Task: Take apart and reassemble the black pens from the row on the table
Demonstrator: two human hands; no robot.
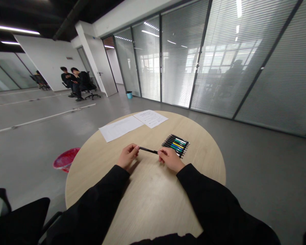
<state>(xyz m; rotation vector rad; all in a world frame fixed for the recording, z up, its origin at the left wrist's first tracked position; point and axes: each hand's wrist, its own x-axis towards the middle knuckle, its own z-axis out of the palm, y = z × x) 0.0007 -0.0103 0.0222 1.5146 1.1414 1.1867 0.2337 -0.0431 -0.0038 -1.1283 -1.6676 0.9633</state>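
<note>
Left hand [128,156], right hand [171,160] pinch pen [148,150] (print unreadable).

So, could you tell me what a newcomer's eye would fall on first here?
The eye goes first to the round wooden table, where the left hand and right hand hold a black pen between them. Just beyond the right hand lies a tight row of pens with coloured bands, and two white papers sit at the far edge. Far back on the left, two people sit in office chairs.
</note>
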